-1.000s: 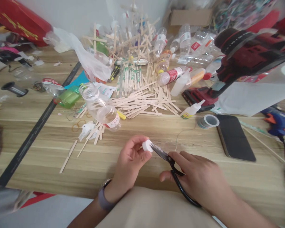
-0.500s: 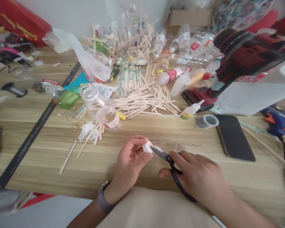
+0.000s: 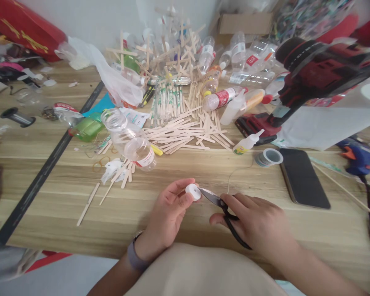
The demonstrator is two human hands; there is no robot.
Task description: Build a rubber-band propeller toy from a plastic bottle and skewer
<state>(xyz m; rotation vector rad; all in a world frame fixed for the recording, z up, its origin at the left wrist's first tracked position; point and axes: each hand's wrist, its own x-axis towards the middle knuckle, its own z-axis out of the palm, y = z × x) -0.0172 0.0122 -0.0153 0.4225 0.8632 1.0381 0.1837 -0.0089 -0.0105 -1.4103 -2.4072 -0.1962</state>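
Between the thumb and fingers of my left hand [image 3: 172, 207] is a small white bottle cap [image 3: 192, 191], its flat face turned toward me with a dark spot near the middle. My right hand [image 3: 259, 222] grips a pair of black-handled scissors [image 3: 214, 199]. The blades are together and their tip lies close to the cap's right edge; I cannot tell whether it touches. A clear plastic bottle [image 3: 131, 144] without a cap leans over several wooden sticks beyond my left hand. A thin thread runs from a spool [image 3: 268, 157] toward my right hand.
Several wooden craft sticks [image 3: 181, 133] are heaped mid-table, with plastic bottles [image 3: 239, 51] behind. At right are a red and black power drill [image 3: 314, 78], a glue bottle [image 3: 248, 142], a phone [image 3: 304, 178] and a blue glue gun [image 3: 360, 156]. A green bottle [image 3: 88, 126] lies left.
The scissor tip has come off the cap's face and now sits beside its right edge. My left hand has turned the cap so its face shows more.
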